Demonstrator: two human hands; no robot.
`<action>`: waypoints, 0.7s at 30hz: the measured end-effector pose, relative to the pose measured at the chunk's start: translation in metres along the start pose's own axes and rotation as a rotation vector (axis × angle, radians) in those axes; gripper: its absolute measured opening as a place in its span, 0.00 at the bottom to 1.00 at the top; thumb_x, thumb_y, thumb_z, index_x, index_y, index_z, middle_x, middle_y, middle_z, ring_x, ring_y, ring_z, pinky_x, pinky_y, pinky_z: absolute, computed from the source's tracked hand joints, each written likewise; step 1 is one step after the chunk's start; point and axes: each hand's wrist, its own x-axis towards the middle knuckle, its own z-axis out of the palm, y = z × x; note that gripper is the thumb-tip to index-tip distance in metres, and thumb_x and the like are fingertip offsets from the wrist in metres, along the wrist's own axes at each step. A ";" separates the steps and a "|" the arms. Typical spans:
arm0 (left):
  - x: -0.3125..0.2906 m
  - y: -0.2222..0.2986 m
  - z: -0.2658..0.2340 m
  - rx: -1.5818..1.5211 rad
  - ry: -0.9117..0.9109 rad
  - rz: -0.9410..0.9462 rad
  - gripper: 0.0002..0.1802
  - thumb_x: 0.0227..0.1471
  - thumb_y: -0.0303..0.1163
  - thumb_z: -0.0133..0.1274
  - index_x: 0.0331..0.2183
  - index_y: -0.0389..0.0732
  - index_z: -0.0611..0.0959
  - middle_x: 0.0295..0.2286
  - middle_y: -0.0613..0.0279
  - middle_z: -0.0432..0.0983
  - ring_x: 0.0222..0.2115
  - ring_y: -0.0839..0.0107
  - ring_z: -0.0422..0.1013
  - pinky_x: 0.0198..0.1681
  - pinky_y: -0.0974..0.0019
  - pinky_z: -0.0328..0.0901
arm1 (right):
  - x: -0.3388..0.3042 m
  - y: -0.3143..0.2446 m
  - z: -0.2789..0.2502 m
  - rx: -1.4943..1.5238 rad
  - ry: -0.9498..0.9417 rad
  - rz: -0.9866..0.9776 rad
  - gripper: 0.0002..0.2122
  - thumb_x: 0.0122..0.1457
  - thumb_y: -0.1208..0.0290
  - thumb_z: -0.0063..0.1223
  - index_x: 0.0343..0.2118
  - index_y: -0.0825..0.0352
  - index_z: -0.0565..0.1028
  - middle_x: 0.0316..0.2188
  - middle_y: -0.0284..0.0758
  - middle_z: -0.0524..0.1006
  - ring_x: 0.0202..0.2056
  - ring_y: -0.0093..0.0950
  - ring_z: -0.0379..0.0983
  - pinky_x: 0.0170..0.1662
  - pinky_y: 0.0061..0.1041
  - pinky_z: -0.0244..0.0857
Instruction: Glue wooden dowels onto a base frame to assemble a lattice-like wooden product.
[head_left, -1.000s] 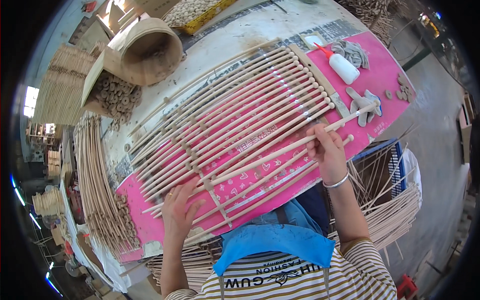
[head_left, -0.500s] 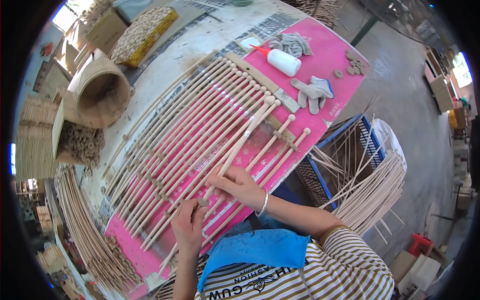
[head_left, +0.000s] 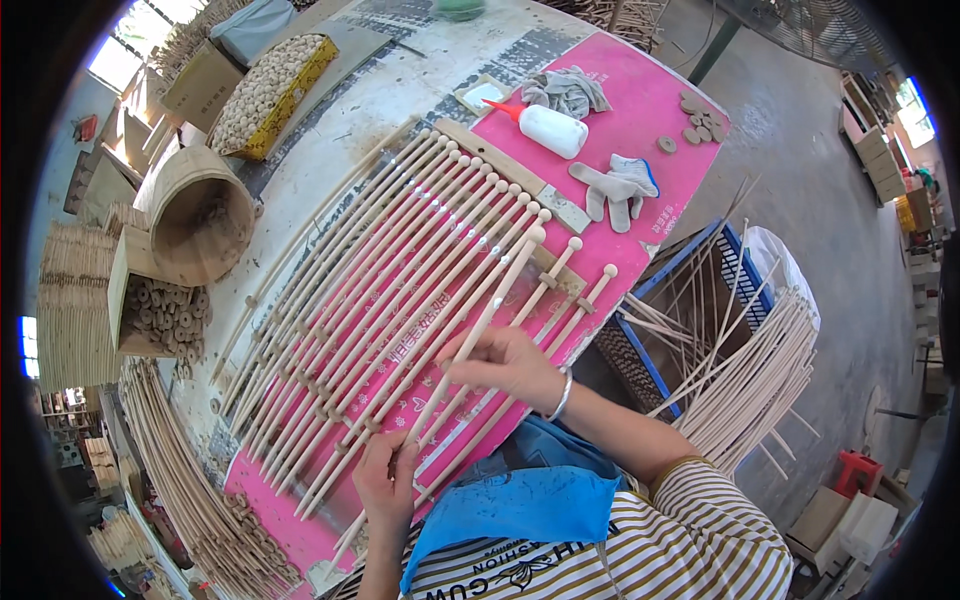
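A pale wooden stick with a ball on its end [head_left: 470, 342] slants over the row of similar sticks. Higher on its shaft, my right hand [head_left: 508, 368] grips it between thumb and fingers. Lower down, my left hand [head_left: 385, 474] is closed round the stick; its fingers cover whatever else may be there. Beneath and beside them, several ball-headed sticks [head_left: 400, 270] lie side by side, many carrying a small wooden ring [head_left: 330, 400] low on the shaft. Their ball ends line up along a wooden strip [head_left: 500, 160].
Across the pink-covered table [head_left: 640, 100] lie a white glue bottle [head_left: 553, 131], work gloves [head_left: 618, 190] and loose wooden discs [head_left: 703, 128]. A yellow box of wooden balls [head_left: 290, 105] and a round container [head_left: 203, 225] stand left. A blue crate [head_left: 655, 375] with thin sticks is at right.
My right hand has shifted right, farther from my left hand, and the stick's ball end sits slightly lower. The ring that showed at my left fingertips is no longer plainly visible. The view has shifted slightly.
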 end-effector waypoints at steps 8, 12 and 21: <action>-0.009 -0.011 -0.011 -0.052 -0.020 -0.119 0.06 0.58 0.23 0.60 0.38 0.32 0.83 0.28 0.61 0.76 0.28 0.78 0.72 0.32 0.73 0.66 | 0.003 -0.032 -0.038 -0.004 0.140 -0.105 0.14 0.63 0.66 0.64 0.49 0.67 0.81 0.35 0.26 0.80 0.32 0.13 0.72 0.32 0.16 0.67; -0.006 -0.008 -0.007 -0.116 0.012 -0.137 0.06 0.57 0.22 0.59 0.38 0.32 0.84 0.28 0.61 0.76 0.29 0.78 0.73 0.33 0.74 0.68 | 0.003 -0.027 -0.046 -0.088 0.183 -0.090 0.16 0.64 0.65 0.63 0.51 0.68 0.79 0.37 0.27 0.80 0.33 0.12 0.72 0.35 0.15 0.68; 0.002 -0.004 -0.001 -0.029 0.025 -0.070 0.06 0.55 0.19 0.60 0.37 0.32 0.84 0.30 0.58 0.77 0.30 0.74 0.76 0.35 0.72 0.71 | -0.009 -0.030 -0.056 -0.069 0.150 0.018 0.20 0.65 0.65 0.62 0.57 0.67 0.76 0.37 0.25 0.79 0.31 0.09 0.69 0.31 0.12 0.62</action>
